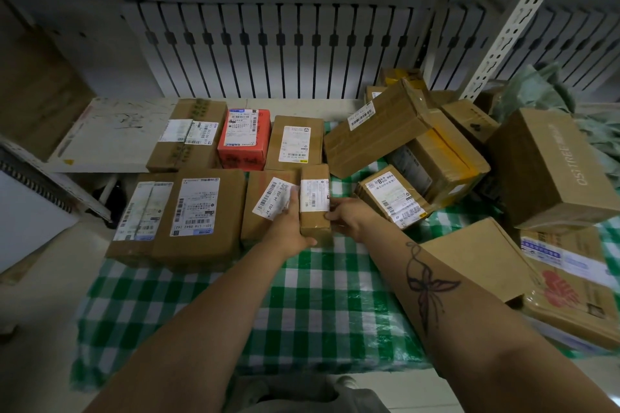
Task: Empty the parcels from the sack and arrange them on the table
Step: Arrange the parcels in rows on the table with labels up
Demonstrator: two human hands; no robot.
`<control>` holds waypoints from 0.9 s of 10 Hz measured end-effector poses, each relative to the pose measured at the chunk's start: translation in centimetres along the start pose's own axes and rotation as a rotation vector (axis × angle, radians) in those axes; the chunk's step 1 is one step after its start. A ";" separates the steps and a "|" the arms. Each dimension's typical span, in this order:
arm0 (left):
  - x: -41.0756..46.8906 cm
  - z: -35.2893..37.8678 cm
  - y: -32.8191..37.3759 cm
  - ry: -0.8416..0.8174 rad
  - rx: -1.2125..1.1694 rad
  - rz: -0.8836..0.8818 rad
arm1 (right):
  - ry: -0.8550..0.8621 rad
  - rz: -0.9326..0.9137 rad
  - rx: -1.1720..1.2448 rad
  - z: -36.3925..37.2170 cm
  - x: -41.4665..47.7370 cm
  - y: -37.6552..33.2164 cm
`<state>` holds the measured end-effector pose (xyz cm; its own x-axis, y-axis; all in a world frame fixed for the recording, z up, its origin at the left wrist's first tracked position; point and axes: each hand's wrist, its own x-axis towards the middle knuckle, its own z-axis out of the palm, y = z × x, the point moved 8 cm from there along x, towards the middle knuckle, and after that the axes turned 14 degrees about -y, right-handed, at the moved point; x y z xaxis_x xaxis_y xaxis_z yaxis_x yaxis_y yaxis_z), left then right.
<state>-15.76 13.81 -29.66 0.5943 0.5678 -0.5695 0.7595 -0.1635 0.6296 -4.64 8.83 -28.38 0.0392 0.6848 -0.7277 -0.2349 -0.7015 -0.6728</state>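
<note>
A narrow brown parcel (314, 201) with a white label stands on the green checked tablecloth (302, 305) in the middle. My left hand (290, 228) grips its left side, thumb on the near edge. My right hand (345, 216) holds its right side with curled fingers. To its left, several labelled brown boxes lie in two rows, among them a red box (245, 139) and a large box (199, 214). A green woven sack (550, 90) lies crumpled at the far right behind a heap of boxes.
A loose pile of brown boxes (419, 147) fills the right side, with a big box (553, 168) and flat cartons (577, 285) nearer me. A perforated metal shelf post (510, 33) rises behind them. A white board (114, 131) lies at the left rear.
</note>
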 end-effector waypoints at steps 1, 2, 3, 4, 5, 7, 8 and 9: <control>0.1 -0.2 0.2 0.034 0.008 0.009 | 0.039 0.064 0.007 -0.2 -0.5 0.3; 0.1 -0.5 0.5 0.089 -0.036 -0.033 | 0.045 0.082 0.075 -0.6 -0.9 0.7; 0.2 -0.5 0.7 0.108 -0.077 -0.092 | 0.088 0.090 0.108 -0.9 -1.0 0.8; 0.4 -0.2 1.0 0.115 -0.114 -0.126 | 0.206 0.078 0.023 -2.3 -0.6 0.7; 0.6 -0.2 1.8 0.166 -0.154 -0.084 | 0.331 0.122 -0.096 -3.9 -1.4 0.7; 0.0 -0.4 3.4 0.223 0.204 -0.157 | 0.340 0.069 -0.040 -5.3 -1.1 1.5; 0.1 -0.2 3.1 0.196 0.328 -0.174 | 0.362 0.029 -0.106 -5.3 -0.8 1.3; 0.2 -0.2 2.3 0.202 0.322 -0.189 | 0.333 0.052 -0.174 -4.6 -0.7 0.9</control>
<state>-13.96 13.70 -28.18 0.3970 0.7538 -0.5237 0.9131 -0.2666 0.3085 -0.42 6.76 -29.10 0.3520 0.5656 -0.7458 -0.0777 -0.7764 -0.6255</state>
